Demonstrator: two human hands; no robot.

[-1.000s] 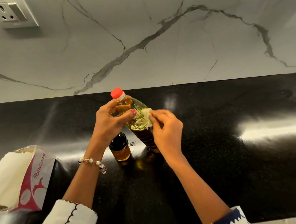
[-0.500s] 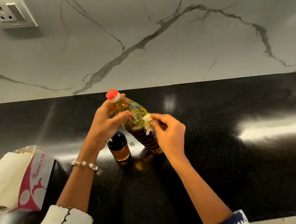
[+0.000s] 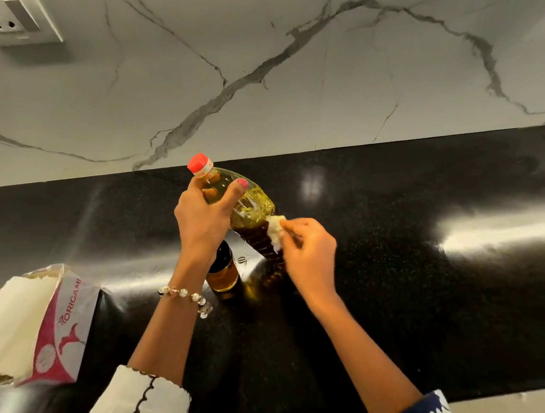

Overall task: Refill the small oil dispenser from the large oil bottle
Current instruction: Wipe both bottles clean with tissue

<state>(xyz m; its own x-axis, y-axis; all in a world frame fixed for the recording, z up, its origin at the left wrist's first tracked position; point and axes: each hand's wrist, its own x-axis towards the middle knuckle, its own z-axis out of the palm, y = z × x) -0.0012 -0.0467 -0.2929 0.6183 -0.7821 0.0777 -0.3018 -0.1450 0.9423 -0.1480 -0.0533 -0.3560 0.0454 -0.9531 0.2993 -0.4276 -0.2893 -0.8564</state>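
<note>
The large oil bottle [image 3: 251, 208] is clear plastic with yellow oil and a red cap, tilted left with its base on the black counter [image 3: 443, 306]. My left hand [image 3: 203, 220] grips its neck just under the cap. My right hand [image 3: 309, 253] pinches a crumpled white tissue [image 3: 275, 233] against the bottle's right side, near the middle. The small oil dispenser [image 3: 221, 272], dark-topped with amber oil in it, stands on the counter just below my left hand, partly hidden by my wrist.
A tissue pack [image 3: 38, 325] with pink print lies open at the counter's left end. A marble backsplash [image 3: 283, 70] rises behind the counter, with a wall socket [image 3: 9, 22] at top left.
The tissue in my right hand has slid down the bottle's side from the upper body toward the middle. My left hand keeps its hold on the neck.
</note>
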